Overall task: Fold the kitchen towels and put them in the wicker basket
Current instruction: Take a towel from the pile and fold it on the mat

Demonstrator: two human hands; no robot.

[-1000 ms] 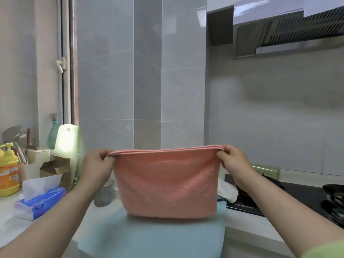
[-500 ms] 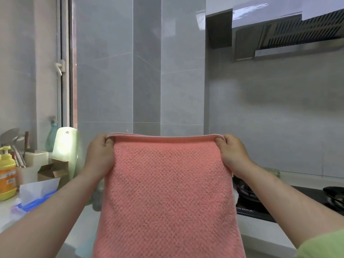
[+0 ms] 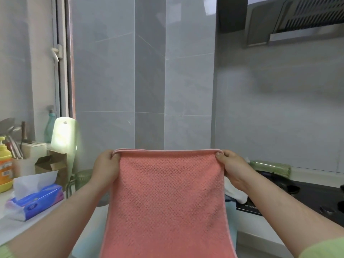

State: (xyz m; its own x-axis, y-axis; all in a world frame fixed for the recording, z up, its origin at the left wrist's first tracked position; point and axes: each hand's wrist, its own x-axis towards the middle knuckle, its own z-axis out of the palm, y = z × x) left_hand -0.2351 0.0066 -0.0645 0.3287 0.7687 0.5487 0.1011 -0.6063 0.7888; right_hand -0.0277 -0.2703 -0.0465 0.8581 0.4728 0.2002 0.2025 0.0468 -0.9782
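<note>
A pink waffle-weave kitchen towel [image 3: 167,198] hangs in front of me, stretched flat and reaching past the bottom of the view. My left hand [image 3: 106,167] pinches its top left corner and my right hand [image 3: 231,167] pinches its top right corner. The top edge shows two layers held together. A strip of light blue towel [image 3: 230,205] peeks out behind the pink one at the right. The wicker basket is not in view.
On the white counter [image 3: 11,226] at the left lie a blue tissue pack [image 3: 35,202], a yellow soap bottle [image 3: 4,164], a cardboard box [image 3: 50,162] and a utensil holder [image 3: 29,151]. A black gas hob [image 3: 305,194] sits at the right under a range hood [image 3: 297,21].
The pink towel hung short and clear of the counter a second ago. Now it hangs long, past the frame's bottom, hiding most of the blue towel. Both hands keep their corner grips.
</note>
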